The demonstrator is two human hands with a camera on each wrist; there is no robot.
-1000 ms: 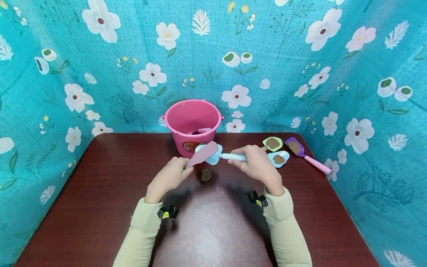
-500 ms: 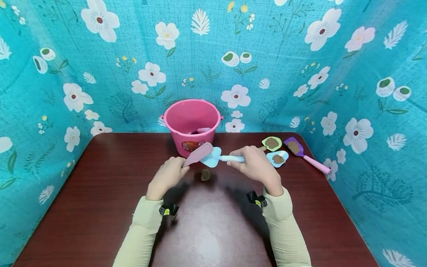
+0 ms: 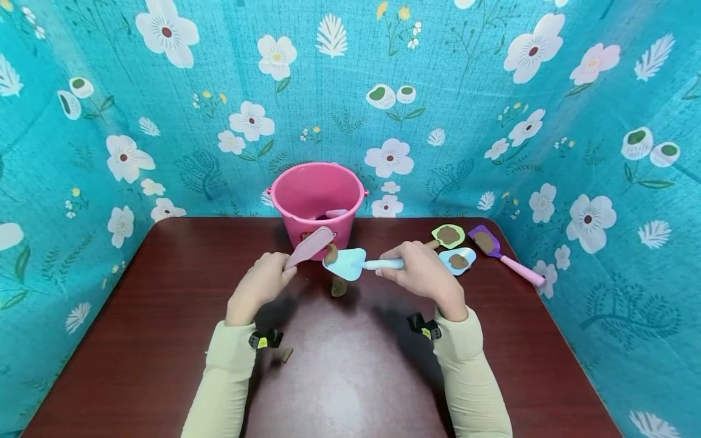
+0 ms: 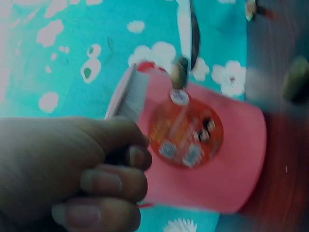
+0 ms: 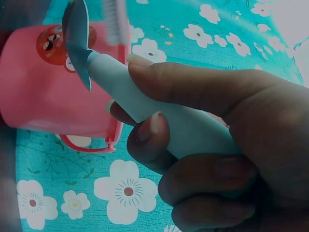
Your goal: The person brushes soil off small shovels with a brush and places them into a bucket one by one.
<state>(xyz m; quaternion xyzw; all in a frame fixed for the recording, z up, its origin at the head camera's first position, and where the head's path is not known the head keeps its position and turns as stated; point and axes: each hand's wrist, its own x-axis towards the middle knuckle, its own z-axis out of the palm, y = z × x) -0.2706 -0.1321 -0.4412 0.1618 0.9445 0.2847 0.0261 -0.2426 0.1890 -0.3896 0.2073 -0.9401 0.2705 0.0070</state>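
My left hand (image 3: 257, 286) grips a pink brush (image 3: 311, 246); its pale ridged face shows in the left wrist view. In my right hand (image 3: 424, 274) is the handle of a light-blue toy trowel (image 3: 346, 264), thumb on top and fingers curled under. A brown lump (image 3: 331, 253) is at the trowel's left tip, right by the brush head. On the table below lies another brown lump (image 3: 339, 286). Behind both tools stands a pink bucket (image 3: 317, 207), its round orange label (image 4: 186, 130) facing the left wrist camera.
At the right back lie a green scoop (image 3: 449, 236), a light-blue scoop (image 3: 457, 261) and a purple shovel with a pink handle (image 3: 517, 267), each with brown patches. A small brown piece (image 3: 286, 354) lies by the left wrist. Flowered blue cloth (image 3: 383, 109) borders the table.
My left hand and the brush have drawn left, away from the trowel blade. The blade has tipped slightly lower, and the brown lump at its tip has come into sight.
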